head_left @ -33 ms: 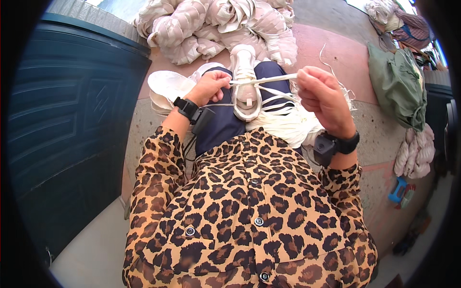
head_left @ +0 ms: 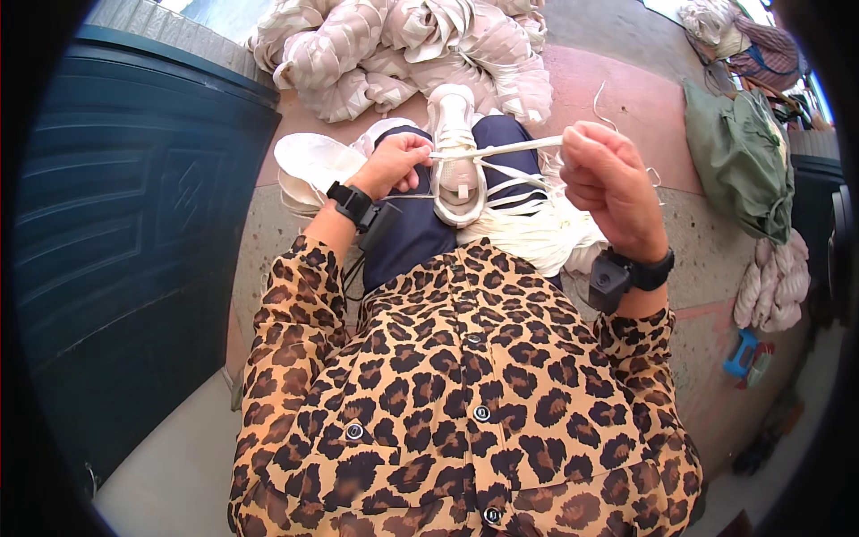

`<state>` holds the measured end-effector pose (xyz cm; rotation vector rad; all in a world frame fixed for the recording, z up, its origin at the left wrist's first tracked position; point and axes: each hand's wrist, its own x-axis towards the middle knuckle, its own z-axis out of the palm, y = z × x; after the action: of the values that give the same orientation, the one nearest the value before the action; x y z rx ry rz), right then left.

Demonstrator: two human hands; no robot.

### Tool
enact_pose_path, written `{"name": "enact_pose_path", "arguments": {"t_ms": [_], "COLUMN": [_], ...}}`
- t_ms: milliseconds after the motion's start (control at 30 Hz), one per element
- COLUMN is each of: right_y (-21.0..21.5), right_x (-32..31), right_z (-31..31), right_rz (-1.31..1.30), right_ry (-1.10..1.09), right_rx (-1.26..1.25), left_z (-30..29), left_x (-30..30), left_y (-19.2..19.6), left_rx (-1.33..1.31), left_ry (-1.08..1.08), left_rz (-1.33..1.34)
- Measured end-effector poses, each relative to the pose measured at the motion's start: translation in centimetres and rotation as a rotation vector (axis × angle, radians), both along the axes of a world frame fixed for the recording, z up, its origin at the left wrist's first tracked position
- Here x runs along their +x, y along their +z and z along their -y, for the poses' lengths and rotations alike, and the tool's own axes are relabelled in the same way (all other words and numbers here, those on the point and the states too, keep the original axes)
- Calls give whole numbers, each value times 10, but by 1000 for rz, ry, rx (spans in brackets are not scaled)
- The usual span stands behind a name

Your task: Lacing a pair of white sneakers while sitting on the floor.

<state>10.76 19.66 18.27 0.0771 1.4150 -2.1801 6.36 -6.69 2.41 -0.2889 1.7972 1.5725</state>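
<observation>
A pale sneaker upper (head_left: 461, 204) lies between my knees, toe toward me or away I cannot tell. My left hand (head_left: 394, 163) is closed in a pinch on a white shoelace at the shoe's left side. To the right, my right hand (head_left: 610, 174) is closed around the same shoelace (head_left: 519, 146), which stretches nearly level across the shoe. A second lace strand (head_left: 514, 170) slants from the shoe toward a loose bunch of cream laces (head_left: 528, 234) by my right thigh. The lace's end inside my right fist is hidden.
Bundled pale shoe uppers (head_left: 403, 58) are heaped beyond my feet. White shoe pieces (head_left: 315, 161) lie left of my leg. A dark blue panelled door (head_left: 134, 206) stands at left. On the right are a green sack (head_left: 738, 148), another pale bundle (head_left: 774, 285) and a blue object (head_left: 741, 353).
My right hand has moved slightly to the right with the shoelace, which stays stretched. The left hand has barely moved.
</observation>
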Motion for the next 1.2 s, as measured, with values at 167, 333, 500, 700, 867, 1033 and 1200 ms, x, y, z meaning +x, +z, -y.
{"name": "enact_pose_path", "arguments": {"t_ms": [167,333,500,700,867,1033,1200], "right_y": [20,13,3,-4,-30,-51,-94], "right_x": [1,-10,-23,-38,-59,-72,-67], "right_z": [7,36,61,50,21,-18,-39], "right_rz": [-17,81,238,-274,-355,-198,-487], "right_ry": [-78,-20,48,-187,-405,-110,-254], "right_rx": [-180,-366,-634,76,-187,-694,460], "left_z": [-15,-12,-53,-60,-45,-31,27], "left_x": [2,11,41,41,40,40,2], "left_y": [7,20,20,29,37,45,88], "left_rx": [-54,-244,-26,-91,-87,152,272], "left_ry": [-16,-13,-166,-248,-259,-46,340], "left_rz": [-79,-203,-1076,-896,-713,-457,-425]}}
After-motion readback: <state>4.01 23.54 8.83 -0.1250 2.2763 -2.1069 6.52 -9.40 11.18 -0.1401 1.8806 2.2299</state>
